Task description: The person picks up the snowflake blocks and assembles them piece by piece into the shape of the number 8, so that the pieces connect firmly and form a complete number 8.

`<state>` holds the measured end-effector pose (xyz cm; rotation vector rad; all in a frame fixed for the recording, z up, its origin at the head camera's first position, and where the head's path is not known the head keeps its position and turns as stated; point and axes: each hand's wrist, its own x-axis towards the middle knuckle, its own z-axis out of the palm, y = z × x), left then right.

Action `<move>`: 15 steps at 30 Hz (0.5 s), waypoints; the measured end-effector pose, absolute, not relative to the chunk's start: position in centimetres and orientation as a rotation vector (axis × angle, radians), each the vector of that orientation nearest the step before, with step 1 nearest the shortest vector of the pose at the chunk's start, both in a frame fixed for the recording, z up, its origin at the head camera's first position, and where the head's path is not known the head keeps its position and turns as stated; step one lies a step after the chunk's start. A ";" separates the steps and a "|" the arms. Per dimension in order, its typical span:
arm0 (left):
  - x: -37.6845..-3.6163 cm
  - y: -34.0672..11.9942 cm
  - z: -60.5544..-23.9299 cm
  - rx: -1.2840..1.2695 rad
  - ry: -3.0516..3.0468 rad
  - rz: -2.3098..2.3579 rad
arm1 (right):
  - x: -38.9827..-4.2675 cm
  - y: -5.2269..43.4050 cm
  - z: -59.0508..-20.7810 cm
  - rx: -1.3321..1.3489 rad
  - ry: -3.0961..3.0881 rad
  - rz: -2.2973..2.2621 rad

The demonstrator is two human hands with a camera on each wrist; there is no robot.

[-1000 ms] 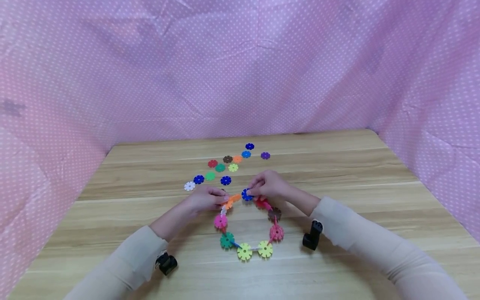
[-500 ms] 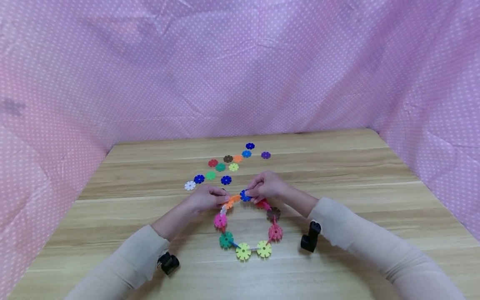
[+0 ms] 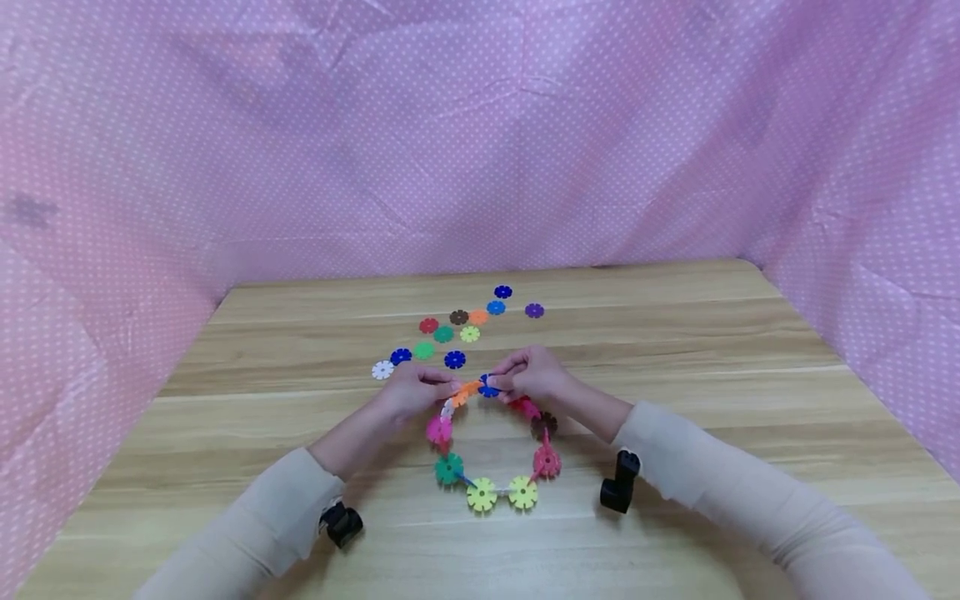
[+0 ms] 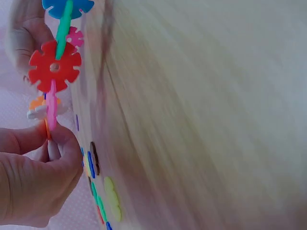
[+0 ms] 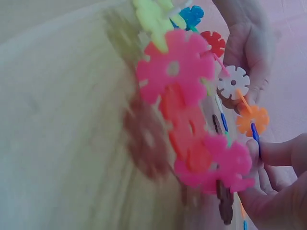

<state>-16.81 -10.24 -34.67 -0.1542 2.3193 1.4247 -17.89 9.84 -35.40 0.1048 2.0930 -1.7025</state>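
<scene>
Notched plastic discs, slotted edge to edge, form a ring of many colours between my hands, with a yellow disc (image 3: 482, 495) and a green disc (image 3: 448, 468) on its near side. At its far left, my left hand (image 3: 412, 390) pinches an orange disc (image 4: 47, 129) between thumb and fingers. My right hand (image 3: 534, 373) pinches a blue disc (image 5: 256, 138), seen edge-on in the right wrist view, where it meets the slot of another orange disc (image 5: 252, 120). A white disc (image 5: 233, 82) and a red disc (image 4: 55, 66) follow along the left side. Fingers hide part of the blue disc.
Loose discs lie flat on the wooden table (image 3: 675, 333) beyond the hands, among them a white disc (image 3: 382, 369), a dark blue disc (image 3: 454, 359) and a purple disc (image 3: 534, 311). A pink dotted cloth (image 3: 480, 150) hangs behind and at both sides.
My right hand has brought the blue disc left against the orange disc, closing the gap between them. The ring's near side has shifted slightly left and away from me.
</scene>
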 end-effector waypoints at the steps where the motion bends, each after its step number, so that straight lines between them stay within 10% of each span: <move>1: -16.8 -10.3 -34.7 -0.146 2.314 1.426 | -18.0 10.0 -35.4 0.088 2.105 -1.690; 15: -16.4 -10.2 -34.3 -0.020 2.391 1.244 | -18.5 11.1 -34.4 -0.034 2.066 -1.586</move>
